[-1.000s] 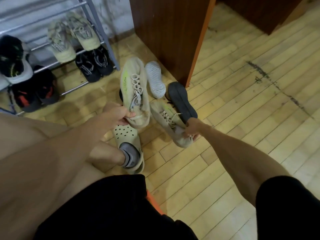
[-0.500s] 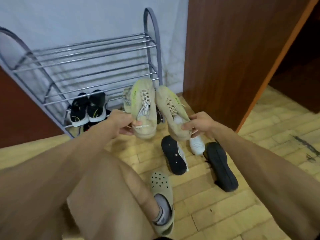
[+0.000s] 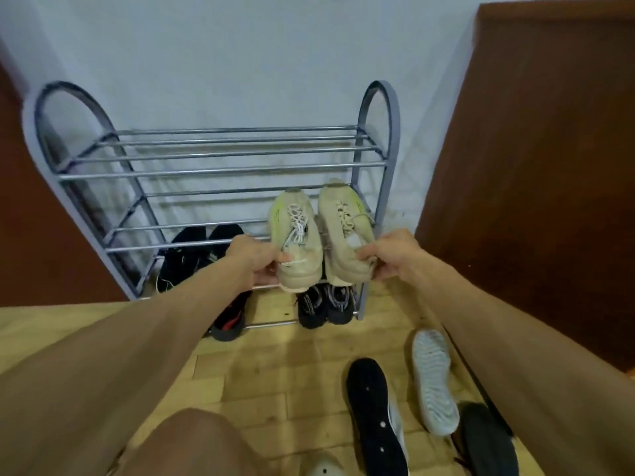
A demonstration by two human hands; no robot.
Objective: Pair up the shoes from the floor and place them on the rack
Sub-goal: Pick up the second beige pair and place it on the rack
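head view, left hand and right hand each gripping a beige sneaker's heel, toes over rack

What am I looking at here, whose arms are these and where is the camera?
The camera sits on a person's head, looking forward and down, so the two bare arms are the wearer's own. No machine is involved. The left hand holds one beige sneaker by its heel, and the right hand holds the matching beige sneaker, side by side at the metal shoe rack against the wall. Dark shoes already sit on the lower bars. On the wooden floor lie more shoes, upside down: a black-soled one and a white-soled one.
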